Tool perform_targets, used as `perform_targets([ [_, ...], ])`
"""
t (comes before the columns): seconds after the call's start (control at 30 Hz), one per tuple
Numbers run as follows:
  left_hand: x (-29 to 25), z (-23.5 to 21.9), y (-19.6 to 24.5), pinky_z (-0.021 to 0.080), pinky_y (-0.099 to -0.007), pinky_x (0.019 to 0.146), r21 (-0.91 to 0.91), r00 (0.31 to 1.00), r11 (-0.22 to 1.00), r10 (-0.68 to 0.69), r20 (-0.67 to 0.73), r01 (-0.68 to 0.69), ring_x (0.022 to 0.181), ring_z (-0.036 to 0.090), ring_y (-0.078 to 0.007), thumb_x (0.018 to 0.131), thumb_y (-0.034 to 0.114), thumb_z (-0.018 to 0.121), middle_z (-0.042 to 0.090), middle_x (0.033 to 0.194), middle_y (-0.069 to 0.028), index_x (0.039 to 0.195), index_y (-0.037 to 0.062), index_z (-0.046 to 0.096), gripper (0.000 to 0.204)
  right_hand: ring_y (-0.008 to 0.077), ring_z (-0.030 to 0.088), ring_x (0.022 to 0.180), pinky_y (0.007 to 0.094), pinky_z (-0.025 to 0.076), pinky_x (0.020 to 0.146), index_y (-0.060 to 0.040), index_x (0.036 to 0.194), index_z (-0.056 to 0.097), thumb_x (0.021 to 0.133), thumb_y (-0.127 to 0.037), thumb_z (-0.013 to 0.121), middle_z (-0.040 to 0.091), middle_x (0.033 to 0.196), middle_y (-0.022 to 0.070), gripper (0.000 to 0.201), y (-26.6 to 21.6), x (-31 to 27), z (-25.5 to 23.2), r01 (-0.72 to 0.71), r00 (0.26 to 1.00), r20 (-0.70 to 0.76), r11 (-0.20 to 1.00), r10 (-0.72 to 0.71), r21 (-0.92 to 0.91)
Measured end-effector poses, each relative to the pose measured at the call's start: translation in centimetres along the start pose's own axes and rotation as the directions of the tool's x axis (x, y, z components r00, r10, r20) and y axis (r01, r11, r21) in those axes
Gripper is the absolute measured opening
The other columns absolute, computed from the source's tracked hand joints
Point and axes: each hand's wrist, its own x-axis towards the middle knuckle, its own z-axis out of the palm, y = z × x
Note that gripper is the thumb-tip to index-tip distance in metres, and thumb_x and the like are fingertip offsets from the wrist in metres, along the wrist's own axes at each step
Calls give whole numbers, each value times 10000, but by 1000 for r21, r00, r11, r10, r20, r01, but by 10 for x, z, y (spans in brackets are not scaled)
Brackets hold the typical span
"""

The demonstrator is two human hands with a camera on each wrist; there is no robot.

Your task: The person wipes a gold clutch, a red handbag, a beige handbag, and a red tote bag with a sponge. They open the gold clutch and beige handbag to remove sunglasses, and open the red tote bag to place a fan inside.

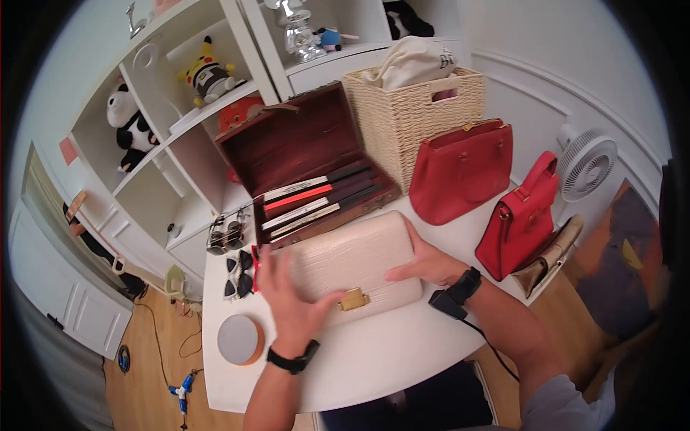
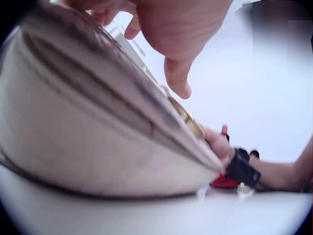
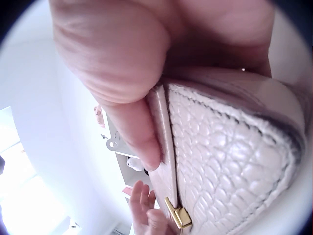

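A cream crocodile-textured clutch bag point(image 1: 359, 251) lies on the white table point(image 1: 359, 366), its gold clasp point(image 1: 353, 299) toward the person. My right hand point(image 1: 435, 264) grips the bag's right end, thumb over the flap and fingers around the far side. In the right wrist view the thumb point(image 3: 139, 137) presses along the flap's edge. Over the bag's left end is my left hand point(image 1: 287, 302), fingers spread and thumb pointing at the clasp. The left wrist view shows the bag's side point(image 2: 98, 152) below that hand, with the left thumb point(image 2: 178, 78) near the clasp.
Behind the bag stands an opened brown case point(image 1: 295, 140) with several long strips inside. Sunglasses point(image 1: 239, 276) and a round grey-topped container point(image 1: 241, 340) are at the left. Two red handbags point(image 1: 460, 172), a wicker basket point(image 1: 388, 122) and a gold-toned purse point(image 1: 550, 258) stand right and behind.
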Motion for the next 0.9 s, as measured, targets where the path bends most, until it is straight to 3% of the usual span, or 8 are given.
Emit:
perform_targets([
  [0.1,11,-17,-21,402,-410,1093,-417,949,854,-303,84,310,1288,482,-300,579,320,989,472,1414,-188,1451,35,414,1082,257,277,1475,377,238,1206,-144,1619,-49,721,-98,887,278,1579,163,1298,-11,-3,1,42,995,91,998,-38,-43],
  [0.3,22,-61,-34,480,-337,975,-509,793,649,-259,551,565,1124,555,-199,565,173,983,553,1207,-92,1242,45,495,845,203,381,1390,350,326,1153,-103,1595,140,738,-67,866,413,1485,127,1123,-26,-11,6,136,987,120,955,-107,-264],
  [0.37,17,-62,-33,477,-351,964,-525,840,695,-218,497,491,1092,555,-208,558,185,989,539,1146,-79,1167,52,514,783,215,432,1371,349,363,1132,-80,1572,247,760,-95,850,456,1464,147,1011,-48,-27,11,149,985,137,913,-104,-381],
  [0.43,16,-66,-34,471,-359,943,-430,880,850,-77,468,303,1049,557,-233,562,194,987,524,1098,-78,1157,48,524,767,282,588,1205,368,460,1032,-17,1366,533,838,-144,766,596,1311,179,590,-69,-60,14,84,962,-10,335,-271,-939],
  [0.57,21,-69,-12,474,-368,910,-286,916,957,66,395,55,1007,565,-289,567,209,980,530,1076,-120,1155,36,537,756,340,683,937,409,555,833,1,1090,689,916,-96,626,702,1083,129,209,-115,-131,-32,-75,717,-171,168,-676,-983],
  [0.63,19,-63,-4,485,-381,896,-269,927,963,78,366,25,1003,569,-306,572,215,978,536,1075,-134,1154,32,537,752,324,678,1028,405,537,895,-8,1102,694,914,-62,596,694,1130,152,219,-134,-166,-67,-269,674,-400,298,-621,-916],
  [0.77,17,-47,23,517,-415,882,-225,942,971,144,305,-76,1020,594,-359,602,216,962,567,1106,-175,1175,14,534,743,334,593,1243,418,460,1050,-23,1212,668,906,-32,566,631,1298,181,322,-128,-185,-134,-198,688,-262,172,-677,-965],
  [0.9,16,-24,30,524,-424,906,-284,948,958,126,294,-39,1056,612,-373,634,203,947,583,1152,-193,1200,4,533,729,365,305,1493,466,244,1221,-53,1450,502,889,-53,566,411,1555,174,565,-132,-187,-146,-114,902,-178,182,-394,-977],
])
